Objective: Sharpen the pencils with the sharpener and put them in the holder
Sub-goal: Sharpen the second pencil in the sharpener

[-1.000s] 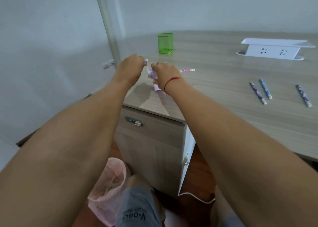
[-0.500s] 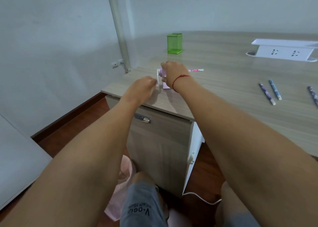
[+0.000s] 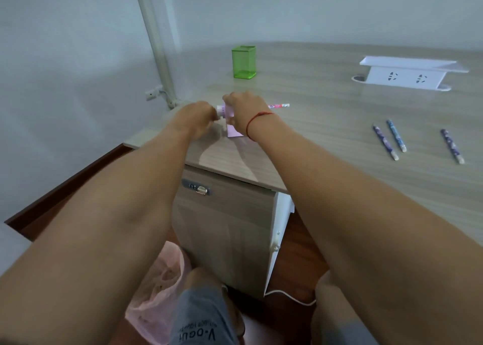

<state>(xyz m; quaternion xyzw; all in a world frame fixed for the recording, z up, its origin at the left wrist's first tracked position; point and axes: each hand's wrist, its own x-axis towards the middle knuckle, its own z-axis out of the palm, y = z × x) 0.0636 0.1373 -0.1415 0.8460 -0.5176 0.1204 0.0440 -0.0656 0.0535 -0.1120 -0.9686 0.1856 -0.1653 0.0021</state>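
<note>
A pink crank sharpener stands near the desk's left corner. My right hand grips its body from above. My left hand grips the crank handle on its left side. A pink pencil sticks out of the sharpener to the right, its tip hidden inside. A green mesh holder stands farther back on the desk, apart from both hands. Three more pencils lie loose at the right.
A white socket box sits at the back right of the wooden desk. Below the desk edge stands a drawer cabinet with a lock. A bin lined with a pink bag is on the floor beside my knee.
My left hand has circled on the crank: high beside the sharpener, then low, now back up at its left side. My right hand kept its hold and the pencil stayed in place.
</note>
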